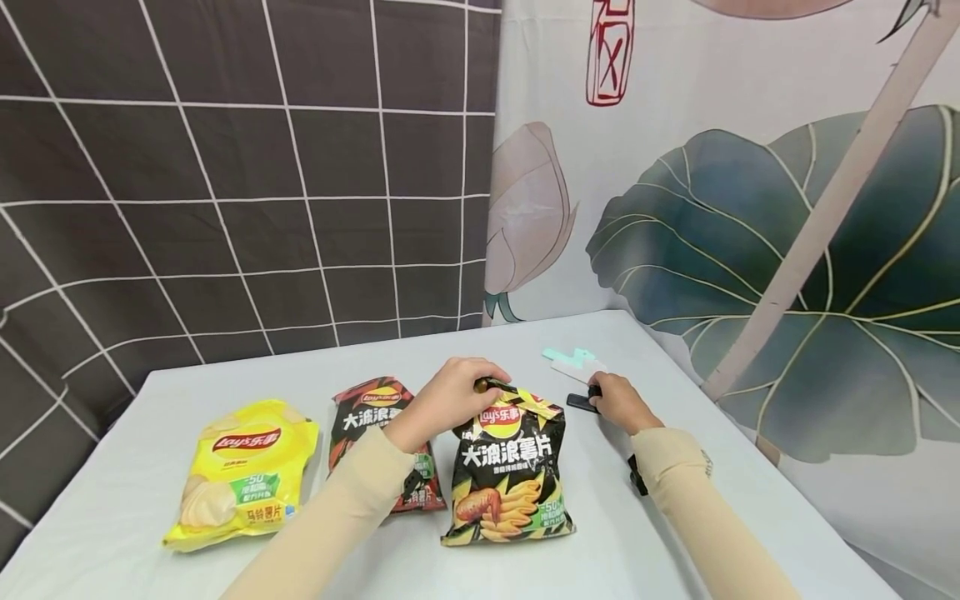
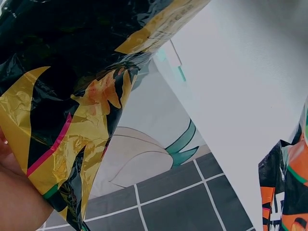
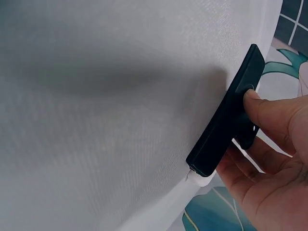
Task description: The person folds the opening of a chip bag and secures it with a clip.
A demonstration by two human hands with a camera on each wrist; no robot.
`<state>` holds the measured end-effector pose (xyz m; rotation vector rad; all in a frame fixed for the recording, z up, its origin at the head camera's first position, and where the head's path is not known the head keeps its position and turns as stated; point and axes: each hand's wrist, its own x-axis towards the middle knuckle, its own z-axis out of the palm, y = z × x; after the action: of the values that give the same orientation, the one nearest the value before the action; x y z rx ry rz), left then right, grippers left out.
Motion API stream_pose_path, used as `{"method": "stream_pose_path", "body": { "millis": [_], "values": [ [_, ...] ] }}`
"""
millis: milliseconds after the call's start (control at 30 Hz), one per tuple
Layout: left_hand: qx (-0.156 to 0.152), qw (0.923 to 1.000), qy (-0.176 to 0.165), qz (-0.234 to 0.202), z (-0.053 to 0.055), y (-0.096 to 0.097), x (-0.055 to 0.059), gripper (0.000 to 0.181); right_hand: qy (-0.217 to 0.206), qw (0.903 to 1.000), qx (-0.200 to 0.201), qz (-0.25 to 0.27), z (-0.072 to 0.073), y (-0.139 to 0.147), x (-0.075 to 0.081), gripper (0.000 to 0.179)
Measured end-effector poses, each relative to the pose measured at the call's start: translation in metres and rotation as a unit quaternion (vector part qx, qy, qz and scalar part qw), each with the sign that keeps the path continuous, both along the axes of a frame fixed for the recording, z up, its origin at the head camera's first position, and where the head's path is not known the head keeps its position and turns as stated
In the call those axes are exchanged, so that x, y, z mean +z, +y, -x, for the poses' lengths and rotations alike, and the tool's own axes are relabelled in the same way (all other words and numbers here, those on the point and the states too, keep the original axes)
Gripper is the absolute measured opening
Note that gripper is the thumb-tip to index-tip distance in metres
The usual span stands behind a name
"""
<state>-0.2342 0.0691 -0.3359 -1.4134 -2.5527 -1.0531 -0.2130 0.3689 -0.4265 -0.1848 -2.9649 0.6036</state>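
My left hand [image 1: 456, 395] grips the top corner of a black Lay's chip bag [image 1: 506, 475], which stands fairly upright on the table. The bag's yellow-striped top edge looks folded over. In the left wrist view, the crinkled black and yellow bag [image 2: 82, 110] fills the upper left, and part of the hand [image 2: 19, 192] shows beside it. To the right of the bag, my right hand [image 1: 621, 402] pinches a black bar-shaped tool [image 1: 581, 403] with a short stub. Up close, the thumb lies on the tool [image 3: 226, 115], with the other fingers curled below.
A red-and-black Lay's bag [image 1: 382, 442] lies left of the black one, partly behind my left forearm. Farther left is a yellow Lay's bag [image 1: 243, 475]. A mint-green and white flat item [image 1: 576, 362] lies at the back right of the white table [image 1: 637, 533]. Patterned cloths hang behind.
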Motion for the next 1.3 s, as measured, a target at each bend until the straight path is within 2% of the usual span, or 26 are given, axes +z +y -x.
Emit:
{"method": "stream_pose_path", "body": {
  "millis": [600,867,1033,1300],
  "values": [
    [-0.009,0.9999,0.012,-0.007,0.001,-0.002,0.0,0.018,0.014,0.9996,0.015,0.018,-0.003,0.001,0.006,0.019],
    [-0.011,0.9998,0.016,-0.01,0.001,-0.002,0.0,0.018,0.0,0.9996,0.025,0.01,-0.004,0.002,0.007,0.037],
    [-0.009,0.9998,0.018,-0.008,0.0,-0.002,0.001,0.018,-0.002,0.9992,0.039,-0.001,-0.007,0.003,0.009,0.028],
    [-0.009,0.9998,0.018,-0.007,0.001,-0.003,0.001,0.019,-0.003,0.9988,0.049,0.0,-0.008,0.003,0.016,0.026]
  ]
}}
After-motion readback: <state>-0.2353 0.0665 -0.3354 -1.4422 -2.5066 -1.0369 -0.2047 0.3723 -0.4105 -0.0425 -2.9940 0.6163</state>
